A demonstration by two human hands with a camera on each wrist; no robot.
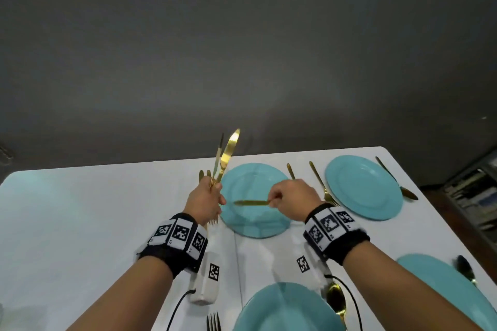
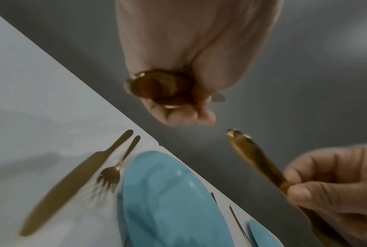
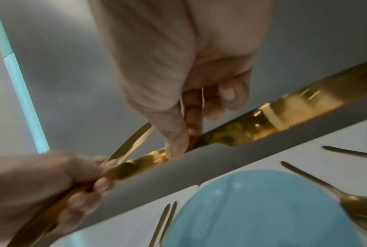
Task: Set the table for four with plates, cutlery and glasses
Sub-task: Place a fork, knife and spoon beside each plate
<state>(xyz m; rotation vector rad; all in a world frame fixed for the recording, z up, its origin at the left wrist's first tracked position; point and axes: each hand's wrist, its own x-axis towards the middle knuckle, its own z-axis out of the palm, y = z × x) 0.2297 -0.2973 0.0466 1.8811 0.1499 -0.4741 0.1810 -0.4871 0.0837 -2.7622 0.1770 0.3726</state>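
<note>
Left hand [image 1: 205,200] clenched a spare cutlery bundle [image 1: 224,158] upright as stock; right hand [image 1: 291,197] pinched one knife [image 1: 251,203], level above the plate [image 1: 255,200] at twelve o'clock on the counter [image 1: 80,223], probably for laying alongside.

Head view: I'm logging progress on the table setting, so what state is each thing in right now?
left hand: grips a bunch of gold cutlery, held upright.
right hand: pinches one gold knife, level above the plate.
far left plate: on the table, bare.
far right plate: on the table, cutlery on both sides.
near plate: on the table, fork on its left.
table: no glasses in view.
</note>
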